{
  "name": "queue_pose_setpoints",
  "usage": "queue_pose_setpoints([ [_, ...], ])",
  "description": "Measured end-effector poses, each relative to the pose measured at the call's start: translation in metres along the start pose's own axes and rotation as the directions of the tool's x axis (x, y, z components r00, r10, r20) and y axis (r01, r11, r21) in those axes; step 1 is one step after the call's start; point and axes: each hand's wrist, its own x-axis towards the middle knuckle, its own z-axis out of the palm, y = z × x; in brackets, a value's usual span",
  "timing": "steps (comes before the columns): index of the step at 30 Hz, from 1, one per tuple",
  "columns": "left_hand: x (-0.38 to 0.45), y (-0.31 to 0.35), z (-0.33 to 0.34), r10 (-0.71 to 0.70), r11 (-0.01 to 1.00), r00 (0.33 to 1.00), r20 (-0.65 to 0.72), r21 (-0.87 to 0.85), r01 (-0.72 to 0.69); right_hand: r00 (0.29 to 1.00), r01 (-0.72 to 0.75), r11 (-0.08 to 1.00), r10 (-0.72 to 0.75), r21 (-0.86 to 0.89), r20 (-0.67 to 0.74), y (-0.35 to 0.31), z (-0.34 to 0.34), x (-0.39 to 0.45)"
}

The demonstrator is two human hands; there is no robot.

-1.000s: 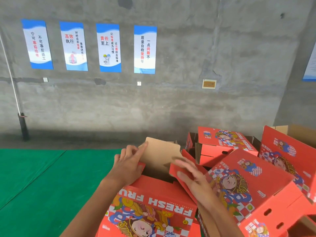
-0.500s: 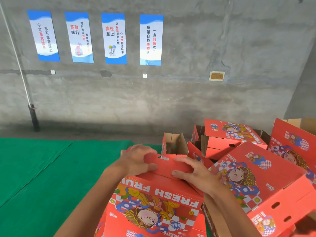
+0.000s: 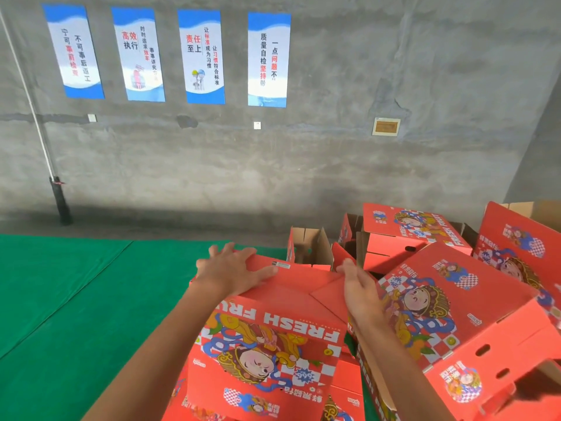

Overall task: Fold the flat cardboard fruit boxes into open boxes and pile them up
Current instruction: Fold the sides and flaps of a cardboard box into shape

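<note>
Several folded boxes already lie heaped at my right, while my left hand and right hand, fingers straight, flatten this box's flaps.

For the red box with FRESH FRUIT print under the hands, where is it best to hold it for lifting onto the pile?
Probably by its two opposite side walls, one hand from each side. The left hand and right hand lie open on the folded flaps of the FRESH FRUIT box; those flaps look loose, the walls firmer.
</note>
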Motion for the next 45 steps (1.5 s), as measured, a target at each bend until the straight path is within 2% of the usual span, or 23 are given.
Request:
queue_pose_setpoints([
  [1, 0.002, -0.008, -0.003, -0.036, 0.999, 0.999, 0.017, -0.020, 0.036, 1.000, -0.027, 0.999, 0.027, -0.046, 0.015, 0.004, 0.001, -0.002],
  [2, 0.003, -0.016, -0.007, -0.064, 0.997, 0.997, 0.031, -0.044, 0.066, 0.994, -0.051, 0.993, 0.061, -0.105, 0.096, 0.009, 0.003, -0.005],
  [5, 0.004, -0.042, -0.018, -0.106, 0.983, 0.993, 0.057, -0.147, 0.113, 0.901, -0.142, 0.949, 0.241, -0.281, 0.359, 0.018, 0.009, -0.011],
  [7, 0.001, -0.058, -0.025, -0.107, 0.969, 0.992, 0.070, -0.215, 0.120, 0.843, -0.143, 0.909, 0.320, -0.393, 0.433, 0.018, 0.010, -0.010],
  [10, -0.008, -0.076, -0.031, -0.097, 0.945, 0.991, 0.092, -0.303, 0.120, 0.738, -0.252, 0.884, 0.438, -0.394, 0.513, 0.007, 0.009, -0.013],
  [14, -0.019, -0.101, -0.033, -0.103, 0.895, 0.991, 0.089, -0.425, 0.131, 0.732, -0.287, 0.902, 0.424, -0.323, 0.534, -0.011, 0.008, -0.014],
  [18, -0.029, -0.126, -0.031, -0.099, 0.816, 0.993, 0.065, -0.566, 0.118, 0.641, -0.230, 0.892, 0.440, -0.389, 0.629, -0.034, 0.012, -0.017],
  [22, -0.037, -0.150, -0.027, -0.095, 0.741, 0.994, 0.055, -0.663, 0.108, 0.618, -0.276, 0.928, 0.370, -0.249, 0.694, -0.051, 0.017, -0.018],
  [25, -0.043, -0.165, -0.027, -0.092, 0.699, 0.996, -0.003, -0.713, 0.063, 0.592, -0.299, 0.938, 0.326, -0.175, 0.737, -0.059, 0.025, -0.024],
  [30, -0.054, -0.177, -0.026, -0.148, 0.561, 0.964, -0.219, -0.822, -0.101, 0.631, -0.280, 0.959, 0.141, 0.054, 0.763, -0.088, 0.037, -0.037],
  [32, -0.055, -0.175, -0.021, -0.204, 0.492, 0.954, -0.219, -0.866, -0.093, 0.641, -0.195, 0.980, 0.098, 0.038, 0.761, -0.099, 0.046, -0.044],
  [35, -0.053, -0.166, -0.005, -0.187, 0.357, 0.980, -0.067, -0.934, 0.004, 0.703, 0.143, 0.979, 0.001, -0.143, 0.712, -0.100, 0.072, -0.050],
  [37, -0.050, -0.153, 0.008, -0.083, 0.292, 0.996, 0.044, -0.954, 0.067, 0.718, 0.402, 0.874, -0.117, -0.271, 0.686, -0.094, 0.092, -0.056],
  [39, -0.046, -0.134, 0.022, 0.035, 0.268, 0.994, 0.102, -0.959, 0.089, 0.722, 0.561, 0.729, -0.200, -0.392, 0.662, -0.078, 0.117, -0.062],
  [42, -0.030, -0.107, 0.045, 0.150, 0.132, 0.977, 0.149, -0.983, 0.130, 0.785, 0.579, 0.575, -0.203, -0.578, 0.586, -0.050, 0.152, -0.067],
  [45, -0.007, -0.092, 0.062, 0.169, 0.122, 0.976, 0.137, -0.986, 0.117, 0.829, 0.519, 0.553, -0.137, -0.652, 0.543, -0.028, 0.169, -0.057],
])
